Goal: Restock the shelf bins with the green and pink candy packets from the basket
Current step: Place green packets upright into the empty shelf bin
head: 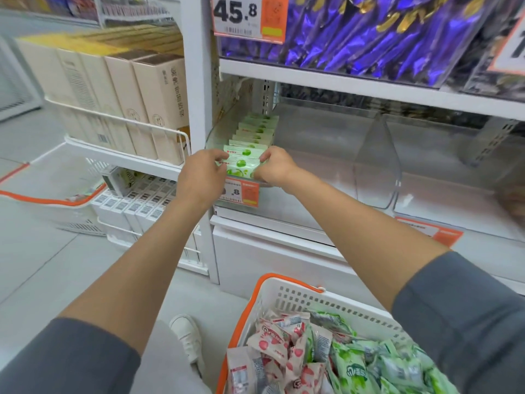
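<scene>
Head view, single frame. Two hands were present, both at the front of the leftmost clear shelf bin [211, 137]. The left hand [200, 177] had its fingers curled and pinched on the left end of a small stack of green candy packets [241, 164]; the right hand [274, 166] was closed in the same way on the right end. The stack held about three packets, exact count unclear, with the long axis running left to right and the printed faces toward the camera. Behind it, one row of roughly eight green packets [257, 129] stood on edge, filed front to back, each long axis also left to right. Two further clear bins [377, 172] to the right showed nothing inside. One price label [241, 193] was fixed just below the held stack. One white basket [284, 297] with an orange rim stood at lower centre, holding many loose pink packets [272, 348] on its left side and many green packets [375, 365] on its right, lying at mixed angles, too many to count. Purple-wrapped goods [369, 32] filled the shelf above.
</scene>
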A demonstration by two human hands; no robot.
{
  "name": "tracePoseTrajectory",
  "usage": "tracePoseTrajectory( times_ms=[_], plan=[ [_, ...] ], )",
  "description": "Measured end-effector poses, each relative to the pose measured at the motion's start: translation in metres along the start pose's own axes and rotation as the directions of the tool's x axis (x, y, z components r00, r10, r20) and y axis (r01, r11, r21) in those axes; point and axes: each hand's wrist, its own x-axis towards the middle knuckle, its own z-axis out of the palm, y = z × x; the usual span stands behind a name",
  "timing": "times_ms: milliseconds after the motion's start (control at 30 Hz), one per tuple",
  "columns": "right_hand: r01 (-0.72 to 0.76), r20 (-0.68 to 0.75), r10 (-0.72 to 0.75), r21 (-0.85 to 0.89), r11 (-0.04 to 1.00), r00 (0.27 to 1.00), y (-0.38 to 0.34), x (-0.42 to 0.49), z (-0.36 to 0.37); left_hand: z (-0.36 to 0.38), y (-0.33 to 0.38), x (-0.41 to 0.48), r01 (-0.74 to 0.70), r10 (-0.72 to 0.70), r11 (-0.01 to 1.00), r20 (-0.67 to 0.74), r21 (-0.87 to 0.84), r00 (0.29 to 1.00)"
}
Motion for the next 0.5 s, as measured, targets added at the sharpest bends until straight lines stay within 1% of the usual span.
tracePoseTrajectory(
  times_ms=[33, 100, 167, 200, 233, 267, 333, 367, 433, 500],
  plan=[
    [0.010, -0.019, -0.009, 0.045, 0.999, 1.000, 0.002, -0.003, -0.003, -0.001, 0.001, -0.002, 0.000, 0.000, 1.000, -0.011, 0.001, 1.000],
    [0.112, -0.156, -0.099, 0.078, 0.991, 0.983, 0.006, -0.015, -0.010, 0.001, 0.006, -0.008, -0.035, 0.038, 0.999, -0.066, 0.042, 0.997],
    [0.288, -0.309, -0.264, 0.032, 0.957, 0.914, 0.013, -0.040, -0.019, 0.006, 0.019, -0.021, -0.096, 0.100, 0.994, -0.086, 0.057, 0.991],
    [0.362, -0.337, -0.343, -0.007, 0.932, 0.877, 0.020, -0.055, -0.024, 0.011, 0.028, -0.030, -0.114, 0.115, 0.993, -0.051, 0.020, 0.992],
    [0.412, -0.325, -0.400, -0.035, 0.911, 0.857, 0.029, -0.072, -0.029, 0.020, 0.036, -0.040, -0.114, 0.115, 0.993, 0.017, -0.040, 0.993],
    [0.434, -0.288, -0.430, -0.054, 0.899, 0.855, 0.042, -0.088, -0.031, 0.029, 0.043, -0.052, -0.094, 0.105, 0.990, 0.106, -0.104, 0.989],
    [0.411, -0.208, -0.421, -0.089, 0.907, 0.883, 0.075, -0.119, -0.036, 0.052, 0.056, -0.077, -0.043, 0.096, 0.982, 0.293, -0.183, 0.951],
    [0.389, -0.172, -0.402, -0.108, 0.915, 0.899, 0.092, -0.132, -0.037, 0.063, 0.057, -0.088, -0.022, 0.089, 0.983, 0.370, -0.181, 0.925],
    [0.302, -0.055, -0.315, -0.171, 0.938, 0.948, 0.136, -0.155, -0.042, 0.089, 0.057, -0.110, -0.008, 0.067, 0.993, 0.516, -0.116, 0.854],
    [0.162, 0.085, -0.144, -0.274, 0.948, 0.986, 0.193, -0.177, -0.050, 0.117, 0.055, -0.130, -0.008, 0.041, 0.999, 0.648, -0.054, 0.760]
  ],
)
